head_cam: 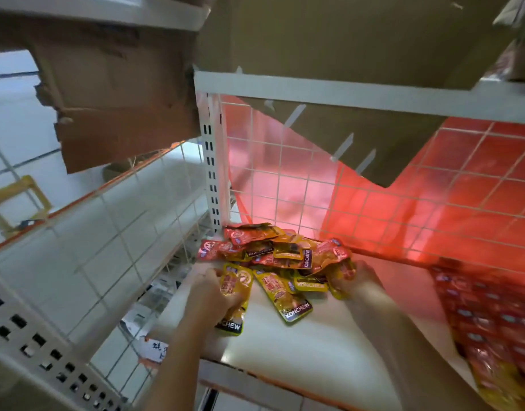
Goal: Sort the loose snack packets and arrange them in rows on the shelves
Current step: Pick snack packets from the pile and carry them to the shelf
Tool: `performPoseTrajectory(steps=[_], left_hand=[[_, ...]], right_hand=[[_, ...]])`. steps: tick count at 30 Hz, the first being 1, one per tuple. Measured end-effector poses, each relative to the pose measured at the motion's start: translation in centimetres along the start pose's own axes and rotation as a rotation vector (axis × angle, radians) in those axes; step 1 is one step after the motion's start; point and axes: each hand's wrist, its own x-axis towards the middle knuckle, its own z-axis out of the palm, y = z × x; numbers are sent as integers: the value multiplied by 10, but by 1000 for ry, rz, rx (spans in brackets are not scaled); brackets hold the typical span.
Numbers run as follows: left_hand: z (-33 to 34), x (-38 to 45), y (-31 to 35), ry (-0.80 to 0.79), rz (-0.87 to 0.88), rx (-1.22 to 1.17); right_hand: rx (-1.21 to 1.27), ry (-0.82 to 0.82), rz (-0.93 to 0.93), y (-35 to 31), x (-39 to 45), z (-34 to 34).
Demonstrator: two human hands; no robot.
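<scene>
A loose heap of red and yellow snack packets (280,252) lies in the back left corner of the white shelf (299,348). My left hand (209,292) grips a yellow packet (236,287) at the heap's front left. My right hand (360,280) has its fingers curled on yellow packets (342,277) at the heap's right edge. Another yellow packet (286,298) lies flat between my two hands. Neat rows of red packets (492,318) fill the shelf's right side.
A white wire grid (329,185) with red sheeting behind it backs the shelf, and a wire side panel (113,232) closes its left. A cardboard box (329,40) sits on the shelf above, and torn cardboard (116,93) hangs at upper left.
</scene>
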Motion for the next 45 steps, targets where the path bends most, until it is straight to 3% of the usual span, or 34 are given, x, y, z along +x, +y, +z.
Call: performPoseTrajectory(steps=[8, 13, 17, 19, 25, 29, 31, 37, 40, 45], left_hand=[[-2, -27, 24, -172, -48, -552], [6, -41, 31, -139, -67, -729], [11, -51, 37, -161, -56, -824], [10, -52, 37, -160, -53, -854], [5, -50, 40, -181, -77, -1004], [6, -48, 40, -224, -94, -1024], [6, -47, 42, -231, -110, -1032], [3, -45, 46, -285, -76, -1071], [2, -45, 45, -294, -57, -1042], [4, -45, 48, -297, -20, -1014]], right_hand=[[456, 55, 60, 10, -53, -14], [306, 222, -14, 9, -73, -33], [358, 258, -96, 7, -91, -47], [493, 218, -94, 9, -99, -48], [1244, -1, 77, -1, -112, -45], [1447, -185, 159, -19, -120, -36], [1409, -288, 125, -20, -122, -26], [1307, -388, 96, -24, -121, -11], [1129, -451, 79, -23, -125, -8], [955, -611, -114, -15, -129, -12]])
